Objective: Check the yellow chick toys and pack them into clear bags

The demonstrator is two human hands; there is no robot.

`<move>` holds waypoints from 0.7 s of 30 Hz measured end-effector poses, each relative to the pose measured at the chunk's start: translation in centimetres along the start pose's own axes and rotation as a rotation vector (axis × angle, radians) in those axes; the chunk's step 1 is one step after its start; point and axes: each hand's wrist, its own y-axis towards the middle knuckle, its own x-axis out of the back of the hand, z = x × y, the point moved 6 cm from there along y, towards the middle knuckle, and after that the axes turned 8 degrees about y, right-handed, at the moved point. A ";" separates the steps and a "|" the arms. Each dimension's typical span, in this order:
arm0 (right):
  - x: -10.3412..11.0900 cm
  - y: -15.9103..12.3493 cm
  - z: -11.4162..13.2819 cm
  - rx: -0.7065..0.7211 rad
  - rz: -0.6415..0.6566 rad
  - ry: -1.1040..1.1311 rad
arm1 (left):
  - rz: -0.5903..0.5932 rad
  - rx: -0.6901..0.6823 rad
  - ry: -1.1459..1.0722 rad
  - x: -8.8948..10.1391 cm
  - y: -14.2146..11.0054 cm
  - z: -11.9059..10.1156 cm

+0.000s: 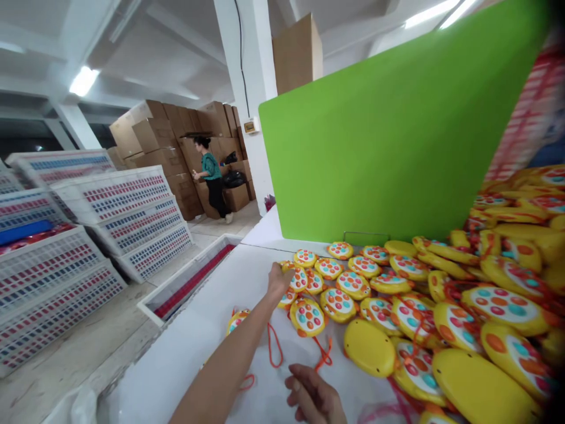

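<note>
My left hand point(278, 284) reaches forward to the near-left edge of a spread of yellow oval toys. Its fingers are closed at the side of one dotted toy point(298, 279), which has a white face with red, orange and blue spots. My right hand point(314, 396) is low in front, fingers loosely bent and apart, with nothing visible in them. Orange cord loops point(274, 347) lie on the white tabletop point(207, 306) between the hands. Another dotted toy point(237, 321) is partly hidden behind my left forearm. A plain yellow toy point(369, 347) lies face down right of my right hand.
A heap of toys point(507, 300) fills the table's right side. Behind it stands a green board point(375, 147). A white crate point(194, 274) is beside the table's left edge; stacked crates point(136, 224) stand farther left. A person point(212, 176) walks near cardboard boxes point(163, 141).
</note>
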 end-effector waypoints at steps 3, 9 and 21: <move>0.9 -0.1 0.9 -0.023 -0.077 0.093 | 0.065 -0.058 -0.247 0.8 -2.8 0.0; 2.1 -0.3 2.8 -0.009 -0.193 0.259 | 0.344 -0.034 -0.567 1.7 -10.4 3.1; 0.8 -0.9 2.8 -0.055 -0.089 0.132 | 0.253 0.054 -0.411 2.2 -14.2 6.7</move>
